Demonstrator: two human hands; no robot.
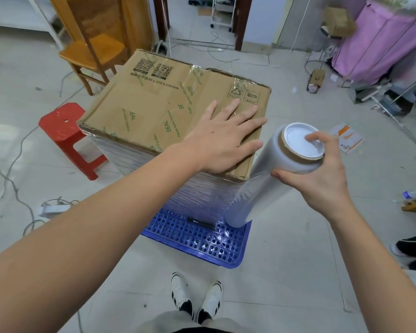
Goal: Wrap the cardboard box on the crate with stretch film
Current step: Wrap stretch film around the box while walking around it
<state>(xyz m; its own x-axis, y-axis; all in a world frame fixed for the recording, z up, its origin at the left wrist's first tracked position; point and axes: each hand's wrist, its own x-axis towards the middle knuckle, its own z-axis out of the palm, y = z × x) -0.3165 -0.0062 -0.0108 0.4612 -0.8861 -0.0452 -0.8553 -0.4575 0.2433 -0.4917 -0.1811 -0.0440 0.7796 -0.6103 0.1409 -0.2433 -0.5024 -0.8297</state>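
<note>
Right hand is gripping the film roll by its top end, fingers curled around it. Left hand, fingers spread, is pressing flat on the box, which is sitting on the blue crate

Cardboard box brown, green SEAL lettering on tape, black QR codes. Stretch film roll whitish-translucent, white end cap, tan core rim. Crate blue, perforated grid. Stool red. Chair orange-brown wood. Shoes white, black stripes.
</note>
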